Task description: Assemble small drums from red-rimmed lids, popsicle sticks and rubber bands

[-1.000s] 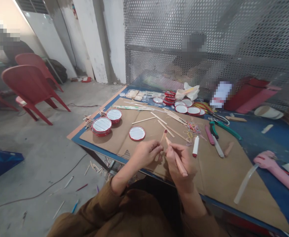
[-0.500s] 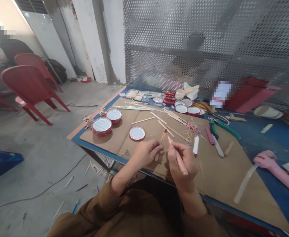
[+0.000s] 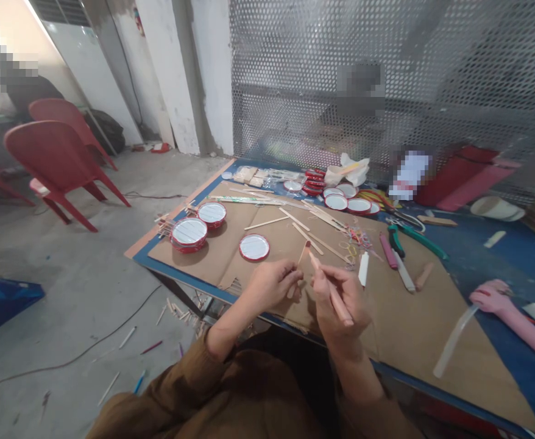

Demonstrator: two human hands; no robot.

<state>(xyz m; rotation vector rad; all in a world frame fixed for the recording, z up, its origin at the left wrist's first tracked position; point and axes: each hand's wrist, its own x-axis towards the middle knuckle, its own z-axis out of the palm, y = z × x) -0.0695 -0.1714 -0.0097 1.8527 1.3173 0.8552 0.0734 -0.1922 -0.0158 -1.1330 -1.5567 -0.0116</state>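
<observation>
Left hand (image 3: 274, 283) firmly pinches a stick (image 3: 303, 255), right hand (image 3: 346, 297) grips a peach marker (image 3: 339, 305); I judge its tip (image 3: 308, 244) reddened, nearby loose sticks (image 3: 266, 223) uncoloured.

Left hand (image 3: 274, 284): thin pale wooden stick (image 3: 303, 254), red-tipped
Right hand (image 3: 343, 305): peach cylindrical marker pen (image 3: 336, 297), point near stick's tip
</observation>
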